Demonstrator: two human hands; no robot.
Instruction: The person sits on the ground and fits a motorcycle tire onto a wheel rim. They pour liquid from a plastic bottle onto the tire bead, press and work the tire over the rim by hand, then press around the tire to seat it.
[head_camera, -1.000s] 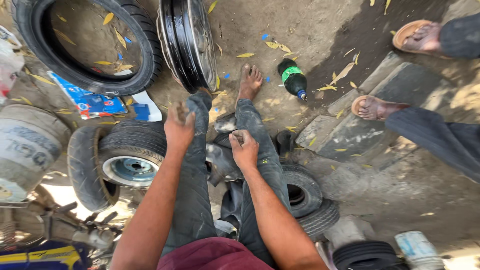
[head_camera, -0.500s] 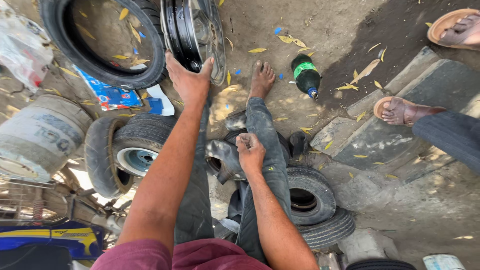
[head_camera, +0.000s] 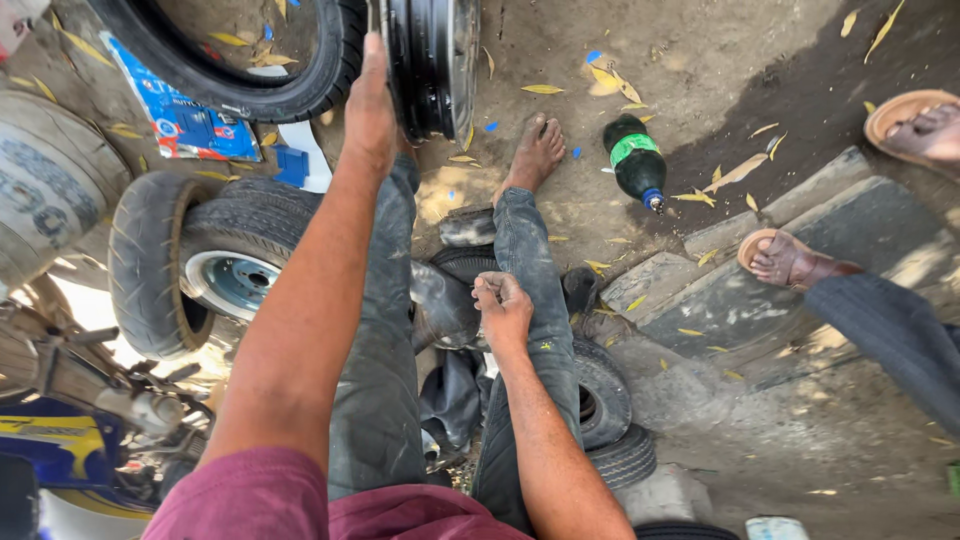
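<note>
Nearest to me, my right hand (head_camera: 503, 312) rests on my right thigh, curled tight into a fist. Its grip is closed, and if anything small is inside it I cannot tell. It sits just beside a folded piece of black rubber (head_camera: 440, 305) wedged between my knees. Under that leg lie two small tyres (head_camera: 605, 395), stacked flat on the dirt floor (head_camera: 700, 60).

To my left a scooter tyre on its pale wheel (head_camera: 215, 270) leans on edge, near my left leg but not touching my arm.

My left arm is stretched out along my leg, and my left hand (head_camera: 370, 105) is laid against the near edge of the steel wheel rim (head_camera: 435, 55), which stands upright beyond my knee. The fingertips are hidden over the edge, so I cannot tell whether the grip is closed around it or only pressed on. I judge this to be the reach for the rim; shifting it would call for a firm hold on that edge and a steadying hand, since it stands on its narrow side.

Farther out, my bare foot (head_camera: 535, 155) rests on the dirt, a green bottle (head_camera: 635, 155) lies beside it, and a large tyre (head_camera: 300, 70) lies beyond the rim. Another person's sandalled foot (head_camera: 790, 262) rests on the stone step (head_camera: 870, 225).
</note>
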